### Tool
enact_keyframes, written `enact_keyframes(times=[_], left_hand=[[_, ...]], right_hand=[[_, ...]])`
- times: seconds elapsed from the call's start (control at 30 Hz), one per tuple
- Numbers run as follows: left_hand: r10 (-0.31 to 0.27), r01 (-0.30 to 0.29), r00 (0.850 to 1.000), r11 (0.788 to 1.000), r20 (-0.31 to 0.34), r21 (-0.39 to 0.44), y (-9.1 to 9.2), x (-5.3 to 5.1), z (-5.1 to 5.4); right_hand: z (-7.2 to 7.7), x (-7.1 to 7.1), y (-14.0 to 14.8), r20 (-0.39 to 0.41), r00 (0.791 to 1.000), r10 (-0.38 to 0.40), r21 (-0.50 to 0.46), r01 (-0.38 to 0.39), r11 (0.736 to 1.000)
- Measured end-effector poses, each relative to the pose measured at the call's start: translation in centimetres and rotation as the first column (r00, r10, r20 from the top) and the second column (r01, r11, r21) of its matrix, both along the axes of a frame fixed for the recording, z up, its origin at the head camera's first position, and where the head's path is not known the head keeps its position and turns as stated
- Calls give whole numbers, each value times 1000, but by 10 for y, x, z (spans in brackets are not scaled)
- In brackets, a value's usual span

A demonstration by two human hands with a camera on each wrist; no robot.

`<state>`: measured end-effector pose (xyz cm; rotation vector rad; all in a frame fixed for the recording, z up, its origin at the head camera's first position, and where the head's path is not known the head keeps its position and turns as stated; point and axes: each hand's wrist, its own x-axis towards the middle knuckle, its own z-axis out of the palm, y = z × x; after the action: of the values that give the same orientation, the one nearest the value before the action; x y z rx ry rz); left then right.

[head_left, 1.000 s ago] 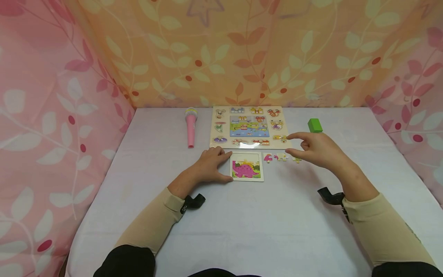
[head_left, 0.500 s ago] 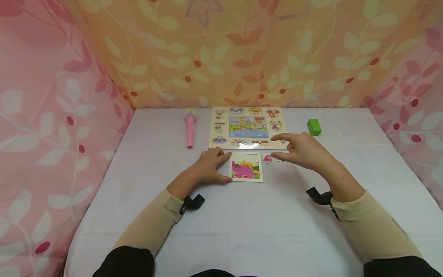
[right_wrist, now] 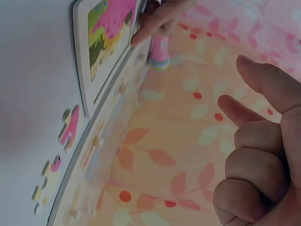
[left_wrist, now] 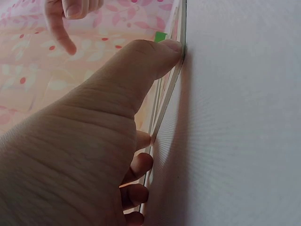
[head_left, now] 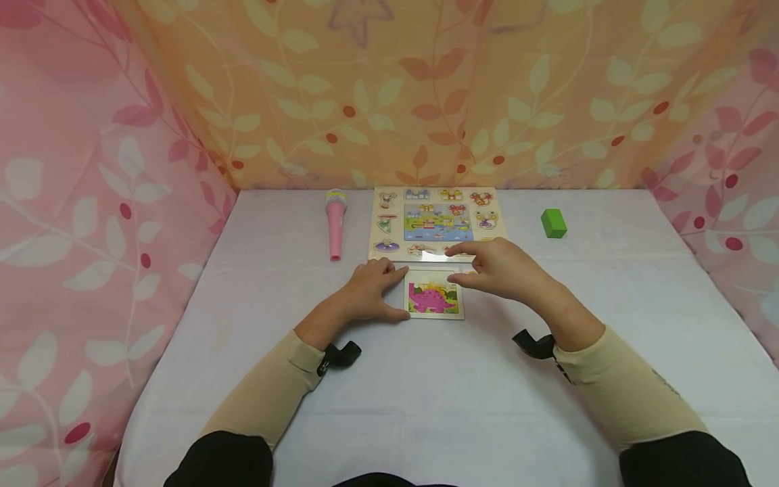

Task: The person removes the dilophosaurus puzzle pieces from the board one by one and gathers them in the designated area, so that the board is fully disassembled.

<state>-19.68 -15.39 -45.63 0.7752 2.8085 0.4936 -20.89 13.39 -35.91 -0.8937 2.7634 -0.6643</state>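
1. While the left hand (head_left: 374, 291) grips the dinosaur puzzle (head_left: 432, 299) at its left corners, keep it flat, just nearer than the large board (head_left: 438, 230).
2. About the puzzle's far right corner hovers the right hand (head_left: 502, 270), visibly grasping nothing, thumb and forefinger parted.
3. Any of the loose pieces (right_wrist: 70, 125), lying just right, is best pinched by its edges.

My sleeves (head_left: 268, 389): beige. My puzzle (head_left: 433, 292): pink dinosaur (head_left: 429, 299), white frame (right_wrist: 83, 61). Microphone (head_left: 336, 230): mostly pink. Block (head_left: 554, 224): green. Back curtain (head_left: 383, 64): orange with pale leaves (head_left: 538, 73) and red dots (head_left: 349, 111). Tablecloth (head_left: 426, 392): white.
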Motion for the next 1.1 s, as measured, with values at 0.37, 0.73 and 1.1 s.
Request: enact_keyframes(times=[0.37, 0.73, 1.1], left_hand=[[2, -2, 1000, 1000, -13, 8, -1, -1, -2], [2, -2, 1000, 1000, -20, 3, -1, -1, -4], [-13, 13, 1000, 1000, -24, 7, -1, -1, -2]], right_hand=[[-9, -2, -28, 20, 996, 83, 44, -84, 996], [-29, -4, -51, 6, 985, 172, 116, -172, 978], [-49, -5, -63, 41, 998, 55, 195, -62, 979]])
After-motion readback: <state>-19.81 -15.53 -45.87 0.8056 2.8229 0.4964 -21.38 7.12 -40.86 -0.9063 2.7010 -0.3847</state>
